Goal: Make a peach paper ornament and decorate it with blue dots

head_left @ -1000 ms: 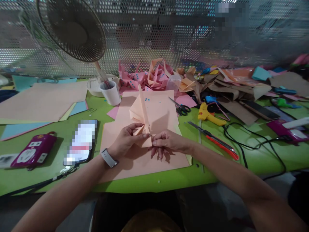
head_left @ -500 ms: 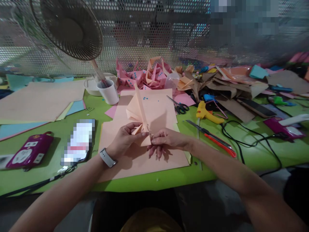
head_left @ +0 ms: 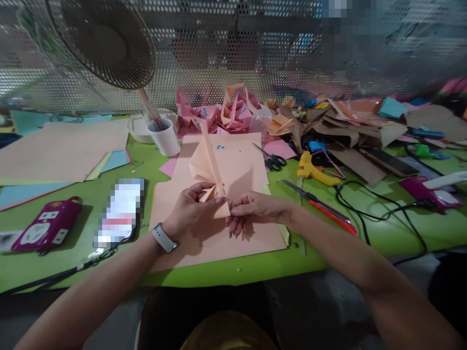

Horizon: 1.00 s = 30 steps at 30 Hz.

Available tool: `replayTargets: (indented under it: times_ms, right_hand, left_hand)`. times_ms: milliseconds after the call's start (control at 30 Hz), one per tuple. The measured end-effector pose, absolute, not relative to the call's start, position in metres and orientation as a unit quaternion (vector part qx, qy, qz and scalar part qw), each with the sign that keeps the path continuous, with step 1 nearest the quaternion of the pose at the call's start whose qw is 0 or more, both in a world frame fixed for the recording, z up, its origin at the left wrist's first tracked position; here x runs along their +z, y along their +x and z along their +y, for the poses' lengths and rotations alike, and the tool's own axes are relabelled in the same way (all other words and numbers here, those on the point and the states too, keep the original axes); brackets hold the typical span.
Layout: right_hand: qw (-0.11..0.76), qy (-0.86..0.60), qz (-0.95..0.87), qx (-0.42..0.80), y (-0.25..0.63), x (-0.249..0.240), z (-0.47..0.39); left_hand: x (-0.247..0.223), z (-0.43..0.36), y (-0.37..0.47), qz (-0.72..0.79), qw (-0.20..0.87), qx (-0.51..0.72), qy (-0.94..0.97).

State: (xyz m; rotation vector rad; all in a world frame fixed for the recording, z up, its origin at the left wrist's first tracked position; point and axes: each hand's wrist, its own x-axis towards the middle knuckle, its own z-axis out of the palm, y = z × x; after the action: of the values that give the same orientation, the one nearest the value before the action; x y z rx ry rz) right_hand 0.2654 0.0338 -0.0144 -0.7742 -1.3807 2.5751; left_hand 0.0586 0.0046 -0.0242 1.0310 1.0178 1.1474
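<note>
A folded peach paper piece [head_left: 206, 163] stands up over the stacked peach sheets [head_left: 182, 245], its long narrow strip slanting up and away. My left hand [head_left: 191, 206] pinches its near part between thumb and fingers; a small folded point sticks out by the fingertips. At the piece's lower right corner, my right hand [head_left: 246, 209] closes thumb against index finger on the paper edge, with the other fingers hanging below. Several tiny dark specks show along the strip's right edge; what they are I cannot tell.
Scissors [head_left: 272, 158], a yellow glue gun [head_left: 314, 170] and a red utility knife [head_left: 324, 211] with its blade out lie to the right, near black cables. On the left are a phone [head_left: 122, 211], a purple device [head_left: 47, 226] and a white cup [head_left: 164, 138]. Pink folded papers [head_left: 200, 116] sit behind.
The fingers of my right hand under the corner have drawn in slightly. Both hands keep their hold on the folded paper; the view has shifted a little.
</note>
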Motion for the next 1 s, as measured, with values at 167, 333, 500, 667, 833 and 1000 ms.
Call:
replayTargets:
  times_ms: [167, 333, 500, 667, 833, 1000]
  right_hand:
    - [0.055, -0.244, -0.447, 0.859, 0.267, -0.017, 0.034]
    - [0.061, -0.251, -0.460, 0.850, 0.267, -0.020, 0.033]
    - [0.087, -0.287, -0.509, 0.807, 0.262, -0.013, 0.027]
    - [0.124, -0.337, -0.547, 0.756, 0.257, -0.015, 0.019]
    - [0.118, -0.340, -0.539, 0.762, 0.256, -0.015, 0.016]
    - [0.108, -0.343, -0.547, 0.756, 0.255, -0.013, 0.014]
  left_hand:
    - [-0.022, 0.002, 0.060, 0.440, 0.609, 0.484, 0.449]
    - [-0.022, 0.004, 0.061, 0.447, 0.622, 0.480, 0.428]
    - [-0.025, 0.004, 0.060, 0.440, 0.625, 0.482, 0.428]
    - [-0.024, 0.003, 0.059, 0.428, 0.622, 0.475, 0.451]
    - [-0.022, 0.001, 0.059, 0.408, 0.654, 0.456, 0.445]
    - [-0.024, 0.000, 0.060, 0.411, 0.657, 0.454, 0.439]
